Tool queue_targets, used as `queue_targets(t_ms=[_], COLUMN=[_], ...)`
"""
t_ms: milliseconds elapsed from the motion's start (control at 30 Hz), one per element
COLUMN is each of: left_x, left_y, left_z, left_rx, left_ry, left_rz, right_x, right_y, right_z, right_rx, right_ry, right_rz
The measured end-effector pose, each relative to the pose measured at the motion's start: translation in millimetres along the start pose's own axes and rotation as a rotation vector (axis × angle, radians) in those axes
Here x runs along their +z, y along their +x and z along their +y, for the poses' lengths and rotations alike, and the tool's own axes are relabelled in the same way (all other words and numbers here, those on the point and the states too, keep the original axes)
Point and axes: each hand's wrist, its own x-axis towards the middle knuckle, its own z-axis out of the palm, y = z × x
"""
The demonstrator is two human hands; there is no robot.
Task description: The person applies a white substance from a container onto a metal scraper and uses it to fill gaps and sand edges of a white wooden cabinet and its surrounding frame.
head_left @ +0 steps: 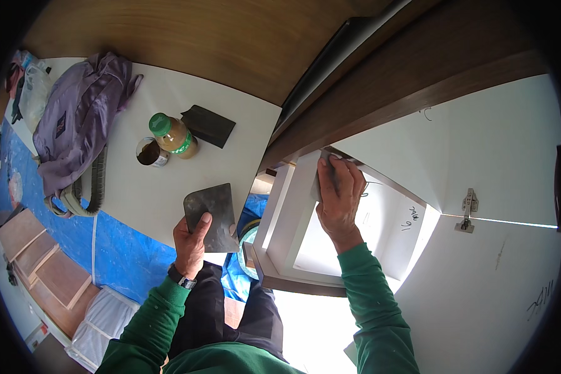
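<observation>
My left hand [192,243] grips a dark grey, flat spreader plate [212,212] with one rounded corner, thumb on top. It is held over the near right edge of the white tabletop [156,199]. My right hand [341,190] is closed round a small dark grey piece [328,173], mostly hidden by the fingers. That piece meets the far-left corner of a white drawer-like box [305,218] with brown edging. On the tabletop lie another dark flat plate [208,126], a bottle [179,142] with a green cap, and an open can [149,154] with brown stuff inside.
A purple garment [78,118] and a clear plastic bag [36,90] lie at the far left. Blue sheeting [131,249] covers the floor. Wooden panels [56,274] stand lower left. At right, white cabinet panels carry a metal hinge [467,212]. A dark brown beam [380,93] slopes across above.
</observation>
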Motion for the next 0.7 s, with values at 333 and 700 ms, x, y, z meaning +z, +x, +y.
queue_targets(t_ms=[333, 700], left_x=[-2.6, 0.6], left_y=[0.7, 0.0], left_z=[-2.8, -1.6], left_rx=[0.013, 0.021], left_ry=[0.028, 0.036], left_rz=[0.001, 0.003], right_x=[-1.7, -4.5], right_y=[1.3, 1.4], right_z=[0.4, -0.6], right_rx=[-0.009, 0.01], right_ry=[-0.014, 0.007], right_rz=[0.01, -0.021])
